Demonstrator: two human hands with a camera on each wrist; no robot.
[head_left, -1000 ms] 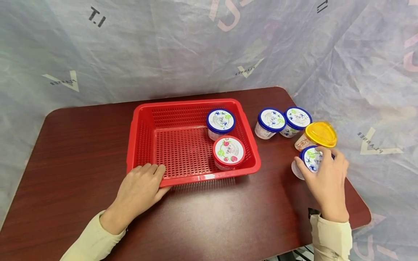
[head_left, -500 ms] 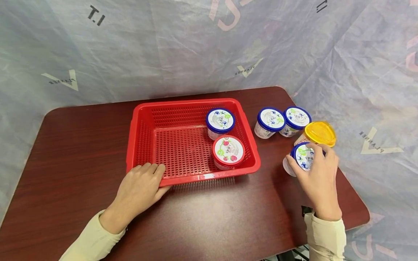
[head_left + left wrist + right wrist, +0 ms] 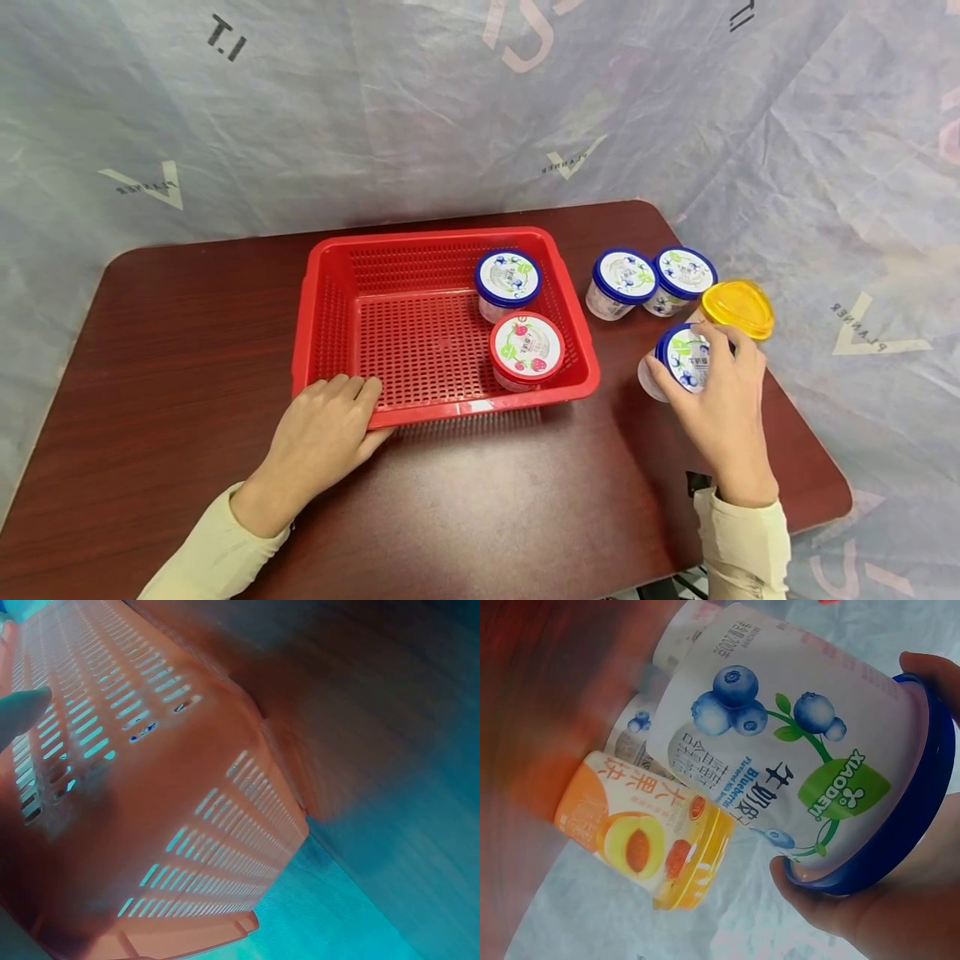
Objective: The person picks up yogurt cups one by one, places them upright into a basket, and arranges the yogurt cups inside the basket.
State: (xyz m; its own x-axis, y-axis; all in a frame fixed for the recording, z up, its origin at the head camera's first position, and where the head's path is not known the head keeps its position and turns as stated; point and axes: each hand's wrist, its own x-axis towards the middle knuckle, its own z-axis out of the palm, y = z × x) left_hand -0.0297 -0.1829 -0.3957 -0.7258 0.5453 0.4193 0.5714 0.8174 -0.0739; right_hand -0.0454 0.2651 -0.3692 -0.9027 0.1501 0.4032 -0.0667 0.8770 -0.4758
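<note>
My left hand [image 3: 321, 429] grips the near left rim of a red perforated plastic basket [image 3: 442, 411], fingers over the edge and thumb outside. The left wrist view shows the thumb [image 3: 24, 712] against the slotted basket wall [image 3: 165, 772]. On the right side of the table, my right hand [image 3: 722, 404] holds a blue-lidded blueberry milk pudding cup [image 3: 678, 358] by its lid. Close up in the right wrist view, that blueberry cup [image 3: 780, 750] is pinched between thumb and fingers. Inside the basket stand a blue-lidded cup [image 3: 507, 277] and a red-lidded cup [image 3: 527, 347].
Two more blue-lidded cups [image 3: 625, 275] [image 3: 685, 271] stand right of the basket. Beside them is a yellow-lidded cup [image 3: 738, 308] with peach pictures, just behind the held cup. The dark wooden table [image 3: 495, 508] is bordered by grey printed sheeting [image 3: 360, 108] at the back and right.
My right hand has moved left and slightly toward the back with the blueberry cup, away from the table's right edge. My left hand and the basket have stayed put.
</note>
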